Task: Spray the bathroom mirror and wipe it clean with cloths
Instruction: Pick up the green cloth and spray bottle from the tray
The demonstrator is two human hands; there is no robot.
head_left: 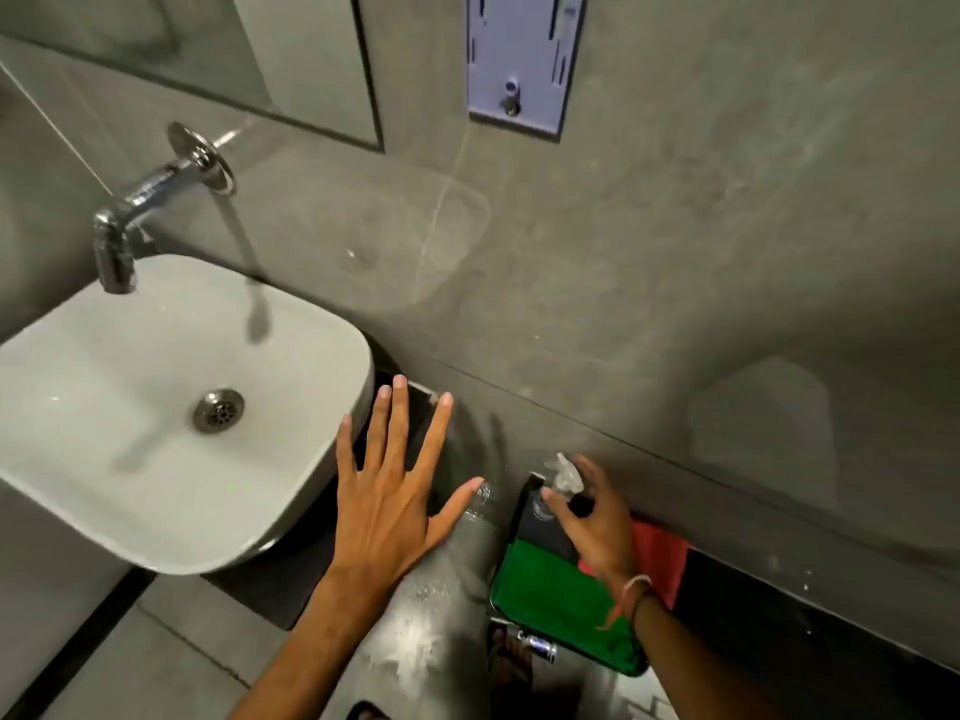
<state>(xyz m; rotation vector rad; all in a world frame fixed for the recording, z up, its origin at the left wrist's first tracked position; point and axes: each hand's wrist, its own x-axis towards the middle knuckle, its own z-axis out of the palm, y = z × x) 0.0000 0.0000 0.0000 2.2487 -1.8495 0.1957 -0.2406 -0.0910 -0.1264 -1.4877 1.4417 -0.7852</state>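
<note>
While the left hand [387,491] lies flat and spread by the basin [156,407], likely for balance, the right hand [592,517] curls loosely around the spray bottle [563,478], not yet gripping, standing beside the green cloth [556,595] on the bench [431,615].

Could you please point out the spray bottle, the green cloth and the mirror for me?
spray bottle [563,478]: head view, on its clear trigger head.
green cloth [556,595]: head view, on its middle.
mirror [311,54]: head view, on the glass near its lower corner.

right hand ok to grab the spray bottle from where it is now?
Probably yes. The right hand is already over the spray bottle, fingers at its nozzle, nothing between them. The green cloth and red cloth lie beside it, clear of the path.
</note>
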